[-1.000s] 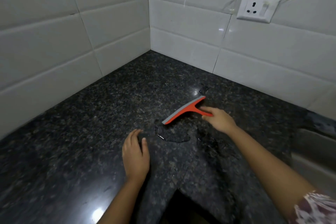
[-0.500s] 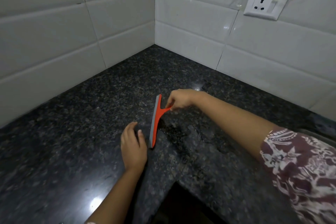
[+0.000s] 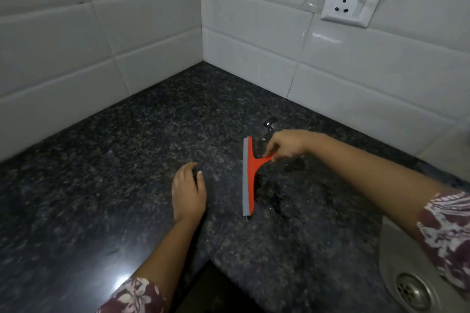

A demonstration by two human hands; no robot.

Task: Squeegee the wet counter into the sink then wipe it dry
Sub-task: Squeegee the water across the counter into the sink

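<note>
An orange squeegee [image 3: 249, 175] with a grey rubber blade stands on the dark speckled granite counter [image 3: 127, 165], its blade running near to far. My right hand [image 3: 286, 145] grips its short handle from the right side. Water glistens on the stone to the right of the blade [image 3: 276, 201] and in a small patch behind it [image 3: 268, 123]. My left hand [image 3: 188, 192] rests flat on the counter, a hand's width left of the blade. The steel sink [image 3: 396, 249] with its drain [image 3: 414, 290] lies at the lower right.
White tiled walls meet in a corner behind the counter [image 3: 201, 58]. A white wall socket [image 3: 352, 4] sits high on the right wall. The counter's front edge makes an inner corner with a dark gap below [image 3: 211, 287].
The squeegee has swung from a diagonal to a near-to-far line, then slid right toward the sink with my right hand. My left hand stays flat in place.
</note>
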